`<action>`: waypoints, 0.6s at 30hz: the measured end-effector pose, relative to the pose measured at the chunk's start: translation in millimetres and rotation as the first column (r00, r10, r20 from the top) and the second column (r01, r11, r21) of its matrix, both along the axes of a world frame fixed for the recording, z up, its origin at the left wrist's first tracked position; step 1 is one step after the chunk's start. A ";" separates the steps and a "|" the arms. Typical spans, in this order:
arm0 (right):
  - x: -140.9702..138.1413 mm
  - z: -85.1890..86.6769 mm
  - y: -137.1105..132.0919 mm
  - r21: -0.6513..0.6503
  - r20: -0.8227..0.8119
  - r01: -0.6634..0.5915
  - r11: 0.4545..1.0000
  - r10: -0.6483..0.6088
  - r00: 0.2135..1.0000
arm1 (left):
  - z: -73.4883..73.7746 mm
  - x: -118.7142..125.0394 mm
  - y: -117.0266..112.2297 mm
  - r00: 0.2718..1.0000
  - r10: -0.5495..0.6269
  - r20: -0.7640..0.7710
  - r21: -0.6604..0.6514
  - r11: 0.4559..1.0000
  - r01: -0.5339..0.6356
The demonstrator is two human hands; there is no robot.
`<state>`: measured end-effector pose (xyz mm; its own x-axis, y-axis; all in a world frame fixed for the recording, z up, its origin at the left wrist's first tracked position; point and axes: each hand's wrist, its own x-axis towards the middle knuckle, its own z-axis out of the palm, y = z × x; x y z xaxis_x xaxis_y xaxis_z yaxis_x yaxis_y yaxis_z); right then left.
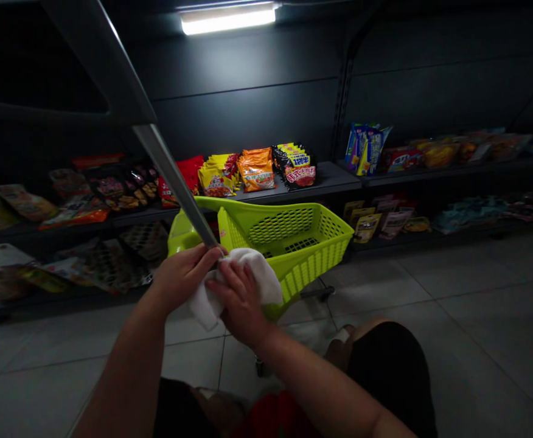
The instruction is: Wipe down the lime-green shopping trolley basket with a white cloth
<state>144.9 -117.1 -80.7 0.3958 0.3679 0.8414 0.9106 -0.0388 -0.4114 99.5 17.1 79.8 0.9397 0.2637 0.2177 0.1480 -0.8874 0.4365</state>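
At the green cart's (314,267) near end, the right hand (243,298) clamps its fingers on a white cloth (266,278), partly covering it. The left hand (182,275) touches the metal pole (174,173); its hidden fingers' grip I cannot tell.

Bright lime green on the cart basket (316,274), patterned with rows of holes. Plain white on the cloth (267,277). Silver-grey on the metal pole (175,173). Orange on the middle packets (255,171), mostly yellow with red on the left-hand packets (216,179). Grey on the floor tiles (385,286), gridded by darker lines. Black on the shorts (392,371).
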 end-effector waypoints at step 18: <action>42.2 -59.9 -36.7 0.053 0.064 0.085 0.995 -0.088 0.994 | -1.6 1.7 0.8 1.000 -0.004 -0.003 0.061 0.998 0.004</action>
